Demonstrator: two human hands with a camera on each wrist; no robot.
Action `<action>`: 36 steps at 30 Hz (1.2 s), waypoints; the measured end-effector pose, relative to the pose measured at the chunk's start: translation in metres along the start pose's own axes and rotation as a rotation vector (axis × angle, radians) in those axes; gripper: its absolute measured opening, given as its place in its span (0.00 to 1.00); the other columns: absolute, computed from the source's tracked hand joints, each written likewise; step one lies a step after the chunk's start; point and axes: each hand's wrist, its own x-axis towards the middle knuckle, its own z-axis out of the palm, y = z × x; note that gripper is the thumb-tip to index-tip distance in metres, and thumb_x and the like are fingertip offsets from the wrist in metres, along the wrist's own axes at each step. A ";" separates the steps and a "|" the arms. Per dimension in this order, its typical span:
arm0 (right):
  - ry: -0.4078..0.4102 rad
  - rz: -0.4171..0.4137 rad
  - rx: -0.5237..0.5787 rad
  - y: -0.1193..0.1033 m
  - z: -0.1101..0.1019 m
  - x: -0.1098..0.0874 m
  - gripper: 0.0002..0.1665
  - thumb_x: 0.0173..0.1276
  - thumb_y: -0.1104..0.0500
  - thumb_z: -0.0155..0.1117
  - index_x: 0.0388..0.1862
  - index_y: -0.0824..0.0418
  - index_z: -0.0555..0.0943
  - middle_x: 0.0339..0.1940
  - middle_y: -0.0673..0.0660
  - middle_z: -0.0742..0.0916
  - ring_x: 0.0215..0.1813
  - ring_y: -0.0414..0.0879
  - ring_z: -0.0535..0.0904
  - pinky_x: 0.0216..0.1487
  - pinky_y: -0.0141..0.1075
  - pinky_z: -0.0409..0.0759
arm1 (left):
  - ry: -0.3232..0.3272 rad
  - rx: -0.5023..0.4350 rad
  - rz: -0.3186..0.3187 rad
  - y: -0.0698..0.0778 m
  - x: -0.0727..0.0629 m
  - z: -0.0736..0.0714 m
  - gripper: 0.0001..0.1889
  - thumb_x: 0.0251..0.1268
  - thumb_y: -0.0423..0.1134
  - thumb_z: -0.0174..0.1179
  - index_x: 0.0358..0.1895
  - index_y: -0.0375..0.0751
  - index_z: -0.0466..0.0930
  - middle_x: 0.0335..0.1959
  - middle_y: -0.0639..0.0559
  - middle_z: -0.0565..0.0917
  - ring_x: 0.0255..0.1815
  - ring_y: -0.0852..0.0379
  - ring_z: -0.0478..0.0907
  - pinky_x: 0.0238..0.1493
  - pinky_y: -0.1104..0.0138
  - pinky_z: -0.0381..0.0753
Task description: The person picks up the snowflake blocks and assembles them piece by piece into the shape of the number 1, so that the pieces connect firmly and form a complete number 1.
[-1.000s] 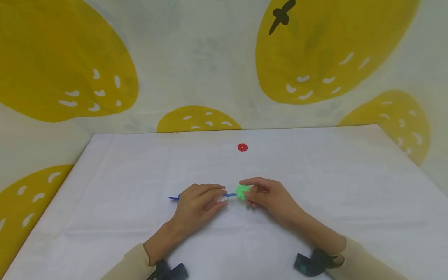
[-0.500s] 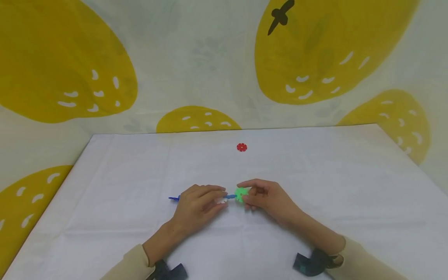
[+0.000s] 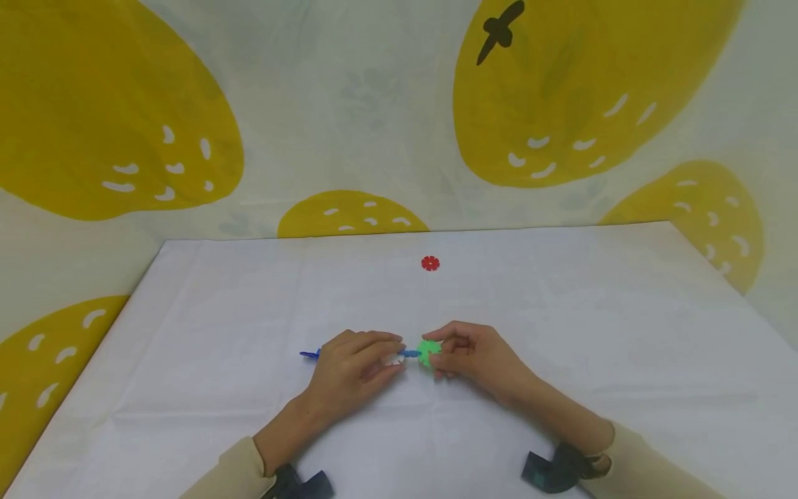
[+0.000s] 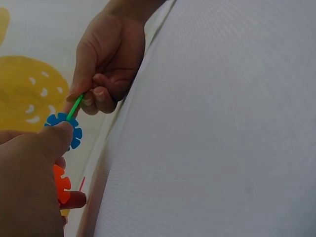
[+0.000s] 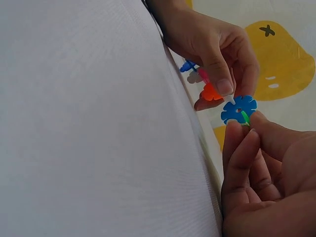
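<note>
My left hand holds a chain of notched snowflake discs. A white disc shows under its fingertips, and a dark blue disc pokes out to the left. In the right wrist view, the chain also has an orange disc and a pink disc, partly hidden by fingers. At the right end, a lighter blue disc stands edge-on to the head camera. Between thumb and fingers, my right hand pinches a green disc; its edge meets the blue disc's rim.
A single red snowflake disc lies farther back on the white-covered table. Behind the table's far edge hangs a white cloth with yellow shapes. Dark straps with camera mounts sit at both wrists.
The right hand has moved slightly left and nearer with the green disc, bringing it closer to the left hand's fingertips. The left hand stays almost still.
</note>
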 end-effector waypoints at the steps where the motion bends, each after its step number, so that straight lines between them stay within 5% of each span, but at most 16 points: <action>1: -0.002 0.000 0.004 0.000 0.000 0.000 0.22 0.60 0.55 0.71 0.54 0.58 0.81 0.31 0.61 0.84 0.33 0.55 0.82 0.35 0.35 0.80 | 0.003 0.000 0.005 0.000 0.000 0.000 0.15 0.51 0.39 0.71 0.44 0.45 0.85 0.42 0.54 0.85 0.34 0.62 0.80 0.33 0.72 0.74; 36: 0.009 -0.049 -0.007 0.002 0.003 -0.002 0.22 0.60 0.56 0.71 0.53 0.59 0.81 0.30 0.61 0.84 0.33 0.55 0.83 0.37 0.34 0.81 | -0.035 -0.009 0.000 0.001 0.001 -0.002 0.16 0.50 0.37 0.72 0.45 0.44 0.86 0.44 0.54 0.85 0.41 0.62 0.82 0.34 0.73 0.72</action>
